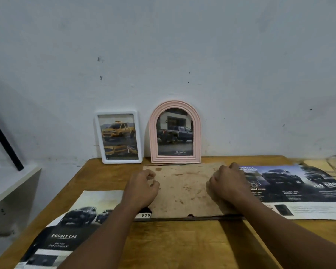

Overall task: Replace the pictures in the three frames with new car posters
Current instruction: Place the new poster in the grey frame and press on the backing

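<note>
Pressing curled left hand (142,186) and right hand (228,184) on my face-down frame backing (182,191), posters (299,189) flanking, table (163,245) mid-back.

A plain domestic room, or perhaps a small back room — nothing marks it as a shop or a lab. The wall (163,45) is painted pale and scuffed, with dark specks and grime near its base. Against it stands a simple wooden worktop (173,245) with a worn, yellowish surface. Household picture frames lean on the wall — a white rectangular frame (119,137) and a pink arched frame (175,133). At the left edge a white shelf unit (10,183) stands, with a dark bar (5,142) slanting above it.
</note>
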`<state>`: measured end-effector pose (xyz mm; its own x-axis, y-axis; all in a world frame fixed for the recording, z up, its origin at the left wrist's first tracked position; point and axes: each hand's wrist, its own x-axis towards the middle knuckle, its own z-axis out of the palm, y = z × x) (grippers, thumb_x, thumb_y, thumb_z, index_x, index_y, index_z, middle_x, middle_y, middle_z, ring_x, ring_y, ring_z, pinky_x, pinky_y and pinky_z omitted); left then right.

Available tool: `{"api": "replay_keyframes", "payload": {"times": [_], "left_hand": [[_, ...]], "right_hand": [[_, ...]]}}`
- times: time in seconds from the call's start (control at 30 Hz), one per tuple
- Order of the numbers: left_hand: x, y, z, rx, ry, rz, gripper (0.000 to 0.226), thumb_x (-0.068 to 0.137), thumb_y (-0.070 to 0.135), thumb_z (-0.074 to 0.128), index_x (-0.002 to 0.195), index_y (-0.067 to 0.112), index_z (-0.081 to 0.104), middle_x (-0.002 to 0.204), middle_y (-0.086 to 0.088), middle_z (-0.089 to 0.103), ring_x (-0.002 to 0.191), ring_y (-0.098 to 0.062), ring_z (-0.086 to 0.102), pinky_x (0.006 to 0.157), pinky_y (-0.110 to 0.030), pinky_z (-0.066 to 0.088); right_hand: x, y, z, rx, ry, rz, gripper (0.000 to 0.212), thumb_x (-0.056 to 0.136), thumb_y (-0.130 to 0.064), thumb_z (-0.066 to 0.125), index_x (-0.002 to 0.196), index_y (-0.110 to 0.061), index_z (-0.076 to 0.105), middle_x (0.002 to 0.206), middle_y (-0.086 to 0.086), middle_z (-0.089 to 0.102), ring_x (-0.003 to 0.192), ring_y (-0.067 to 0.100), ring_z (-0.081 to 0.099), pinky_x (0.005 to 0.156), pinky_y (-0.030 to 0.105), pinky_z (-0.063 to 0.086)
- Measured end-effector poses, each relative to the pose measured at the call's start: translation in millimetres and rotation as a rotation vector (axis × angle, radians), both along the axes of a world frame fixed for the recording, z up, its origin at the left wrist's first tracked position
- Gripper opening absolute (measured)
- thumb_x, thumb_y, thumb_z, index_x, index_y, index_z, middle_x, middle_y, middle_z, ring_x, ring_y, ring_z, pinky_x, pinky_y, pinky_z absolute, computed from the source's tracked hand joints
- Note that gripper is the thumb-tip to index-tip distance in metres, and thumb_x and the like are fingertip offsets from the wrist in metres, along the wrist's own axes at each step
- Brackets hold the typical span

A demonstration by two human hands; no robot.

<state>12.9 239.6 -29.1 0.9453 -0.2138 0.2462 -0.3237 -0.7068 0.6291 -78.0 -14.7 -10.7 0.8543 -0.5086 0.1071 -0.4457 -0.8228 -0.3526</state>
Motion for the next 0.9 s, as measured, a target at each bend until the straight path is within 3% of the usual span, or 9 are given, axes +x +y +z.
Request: {"api": "replay_keyframes", "payload": {"times": [0.27,0.47,0.77,0.9], "left_hand": [[-10.9,-1.1,-5.7,0.021,-0.084,-0.05,0.035,0.088,0.026,0.068,0.123,0.022,0.068,0.12,0.008,0.064,0.115,-0.012,0.057,0.1,-0.037,0.052],[-16.4,-5.2,-5.8,0.097,-0.114,-0.112,0.038,0.092,0.028,0.065,0.129,0.023,0.065,0.124,0.006,0.063,0.112,-0.01,0.054,0.093,-0.025,0.046],[-10.2,-2.6,-10.9,0.065,-0.068,-0.132,0.037,0.091,0.029,0.067,0.127,0.018,0.067,0.123,0.006,0.06,0.113,-0.009,0.053,0.094,-0.023,0.042],[-11.1,-1.8,-9.6,0.099,-0.009,-0.153,0.043,0.088,0.039,0.064,0.127,0.022,0.067,0.13,0.007,0.059,0.128,-0.014,0.048,0.111,-0.035,0.04]], "right_hand": [[-9.3,-1.2,-8.1,-0.161,-0.066,-0.033,0.049,0.091,-0.05,0.045,0.119,-0.012,0.058,0.126,0.017,0.05,0.108,0.035,0.054,0.089,0.044,0.05],[-12.4,-12.1,-12.7,-0.167,0.03,-0.012,0.052,0.09,-0.054,0.041,0.122,-0.016,0.058,0.13,0.016,0.053,0.116,0.034,0.05,0.096,0.044,0.046],[-11.0,-5.9,-20.8,-0.223,-0.051,-0.027,0.045,0.093,-0.048,0.044,0.116,-0.014,0.063,0.123,0.016,0.059,0.113,0.033,0.05,0.091,0.041,0.044],[-6.0,-9.0,-21.1,-0.203,-0.019,-0.018,0.044,0.096,-0.046,0.043,0.118,-0.015,0.064,0.125,0.016,0.059,0.116,0.035,0.049,0.095,0.042,0.043]]}}
